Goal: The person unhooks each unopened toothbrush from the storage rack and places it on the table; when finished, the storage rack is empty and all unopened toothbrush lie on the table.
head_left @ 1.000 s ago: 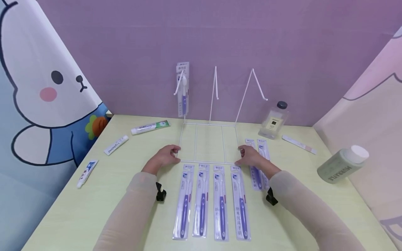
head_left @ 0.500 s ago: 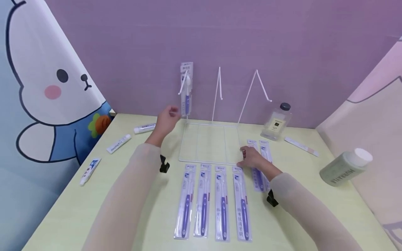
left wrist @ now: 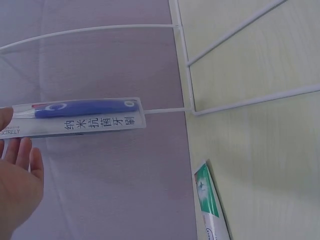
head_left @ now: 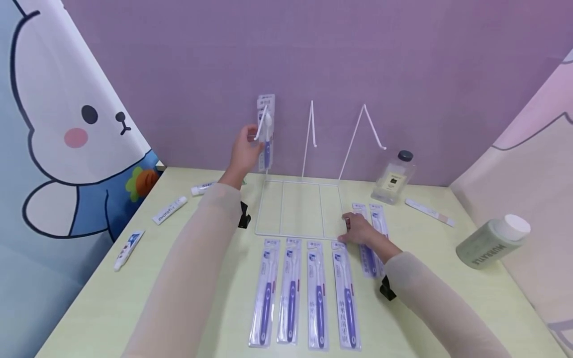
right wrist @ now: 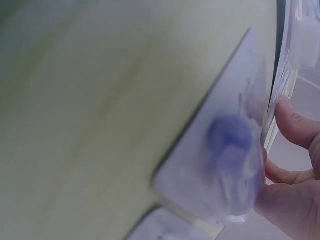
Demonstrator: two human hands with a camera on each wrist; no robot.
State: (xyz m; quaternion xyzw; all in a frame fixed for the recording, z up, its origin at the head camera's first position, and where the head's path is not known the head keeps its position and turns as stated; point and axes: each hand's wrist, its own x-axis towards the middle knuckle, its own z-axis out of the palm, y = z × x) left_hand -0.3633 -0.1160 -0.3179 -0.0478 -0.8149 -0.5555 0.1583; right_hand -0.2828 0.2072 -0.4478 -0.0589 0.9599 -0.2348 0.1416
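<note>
A white wire display rack [head_left: 291,236] with 3 upright hooks stands at the back of the table. Packaged toothbrushes [head_left: 267,158] hang in a stack from its left hook. My left hand [head_left: 243,155] is at this stack, its thumb and fingers on opposite edges of the purple-handled toothbrush pack [left wrist: 100,117]. My right hand [head_left: 358,230] pinches the rack's base near its front right corner. In front of the rack, several toothbrush packs [head_left: 318,298] lie in a row. Two more packs [head_left: 377,219] lie partly under the right forearm.
At left lie toothpaste tubes [head_left: 170,210], one partly hidden by the left arm. On the right are a clear bottle with a black cap [head_left: 393,181], a slim white box [head_left: 429,212] and a green-grey bottle [head_left: 485,243]. A purple backdrop [head_left: 201,74] rises behind.
My left hand has left the rack's front left corner and risen to the hanging toothbrush packs, taking hold of them. The right hand stays at the rack's front right corner.
</note>
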